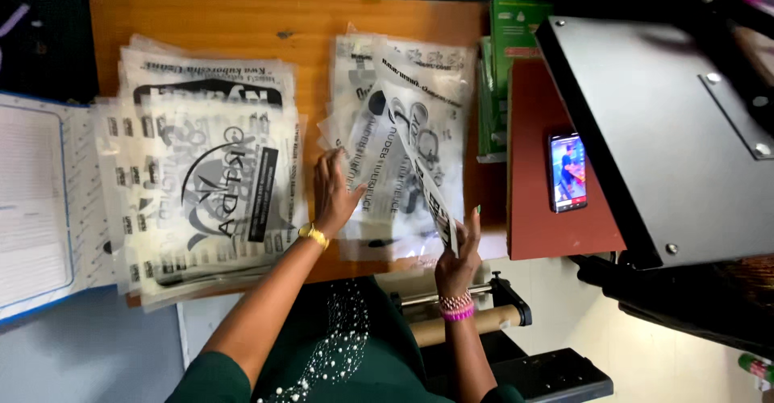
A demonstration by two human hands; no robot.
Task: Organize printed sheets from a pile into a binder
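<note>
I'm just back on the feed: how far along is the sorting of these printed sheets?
Done: a thick stack of printed film sheets lies on the left of the wooden table. In hand: the left hand presses the smaller pile while the right hand lifts one sheet. Left: that smaller pile.

Translucent white transfer sheets [403, 145] printed with black logos and lettering lie on the orange-brown wooden table [274, 24]. Right of the table sits a dark red pad [536, 226] under a phone [567, 172] with a bright multicoloured screen; green boxes [516, 32] stand beside it.
</note>
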